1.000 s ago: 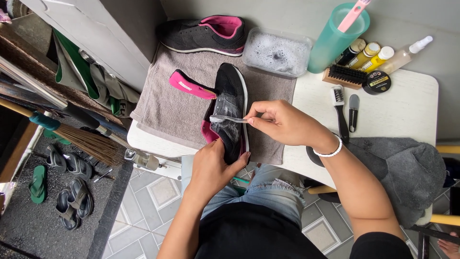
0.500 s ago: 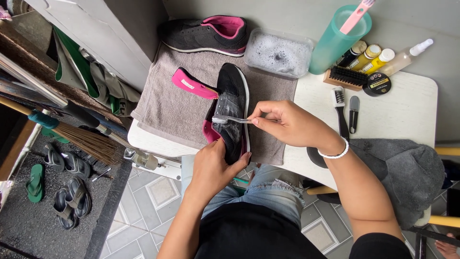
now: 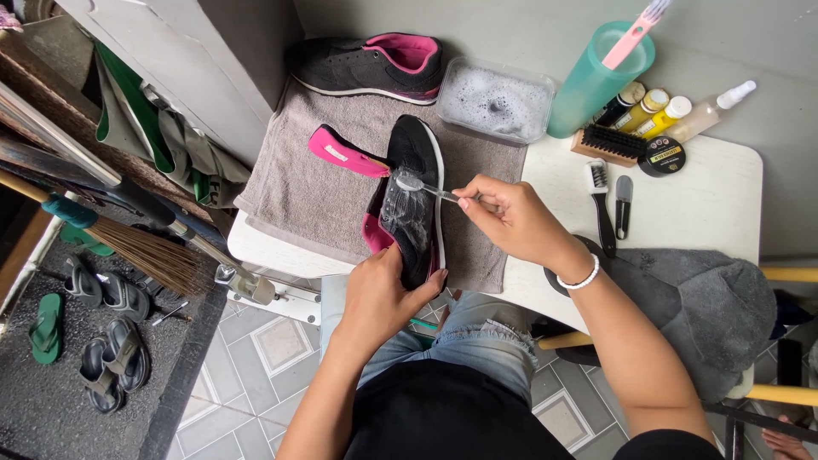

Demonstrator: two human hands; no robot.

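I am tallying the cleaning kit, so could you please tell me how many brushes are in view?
4: a small brush on the shoe, a pink one in the cup, a wooden one and a black one on the table.

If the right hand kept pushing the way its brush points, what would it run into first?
The right hand aims its small clear-handled brush leftward across the black sneaker with pink lining. Past the shoe, the loose pink insole on the grey towel looks first, though depth is unclear.

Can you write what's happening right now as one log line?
left hand: holds black shoe | right hand: scrubs with toothbrush | grey towel underneath
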